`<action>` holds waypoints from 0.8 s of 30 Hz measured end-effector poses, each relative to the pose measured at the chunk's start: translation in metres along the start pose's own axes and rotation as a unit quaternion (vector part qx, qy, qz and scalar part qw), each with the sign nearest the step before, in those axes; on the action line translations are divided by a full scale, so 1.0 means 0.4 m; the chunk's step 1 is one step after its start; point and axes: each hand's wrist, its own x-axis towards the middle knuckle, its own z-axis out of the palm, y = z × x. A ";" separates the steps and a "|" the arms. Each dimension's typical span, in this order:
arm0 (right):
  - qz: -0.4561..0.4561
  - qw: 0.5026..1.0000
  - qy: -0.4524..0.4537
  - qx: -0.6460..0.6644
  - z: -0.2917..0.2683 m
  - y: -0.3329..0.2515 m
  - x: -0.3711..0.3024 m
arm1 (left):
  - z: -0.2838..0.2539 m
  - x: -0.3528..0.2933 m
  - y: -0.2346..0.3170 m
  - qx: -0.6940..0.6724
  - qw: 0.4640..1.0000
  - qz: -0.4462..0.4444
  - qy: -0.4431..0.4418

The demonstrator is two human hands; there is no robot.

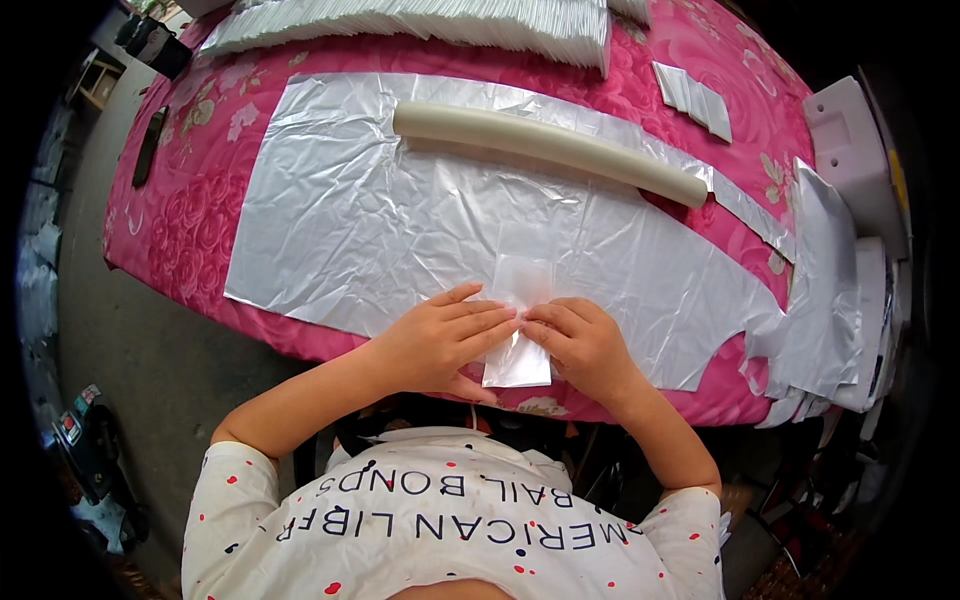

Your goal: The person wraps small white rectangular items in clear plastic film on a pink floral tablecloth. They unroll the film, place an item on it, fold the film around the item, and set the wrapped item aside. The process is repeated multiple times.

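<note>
A narrow piece of thin, shiny white plastic film (pixel 517 368) lies at the table's near edge, folded at its lower part. Its upper part looks see-through. My left hand (pixel 450 335) rests on its left side, fingers stretched out, with the fingertips at the middle of the piece. From the right, my right hand (pixel 583 345) pinches the film's edge between bent fingers and thumb. The fingertips of both hands nearly meet. Beneath is a large, creased silvery plastic sheet (pixel 340 210), with a long beige tube (pixel 550 148) lying across its far part.
Pink flowered cloth (pixel 200 215) covers the table. A long stack of white folded pieces (pixel 420 25) runs along the far side, with a small fanned pile (pixel 692 100) to its right. More film (pixel 825 290) hangs at the right by white foam boxes (pixel 855 160). A dark narrow object (pixel 150 147) lies far left.
</note>
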 end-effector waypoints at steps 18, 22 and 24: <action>0.417 0.882 -0.011 0.218 -0.023 0.011 0.045 | 0.020 0.050 0.007 -0.137 0.931 -0.337 0.033; 0.467 0.850 -0.055 0.236 -0.036 0.024 0.081 | 0.019 0.082 -0.025 -0.232 0.886 -0.391 0.093; 0.489 0.836 -0.068 0.239 -0.041 0.028 0.091 | 0.010 0.088 -0.033 -0.234 0.885 -0.395 0.080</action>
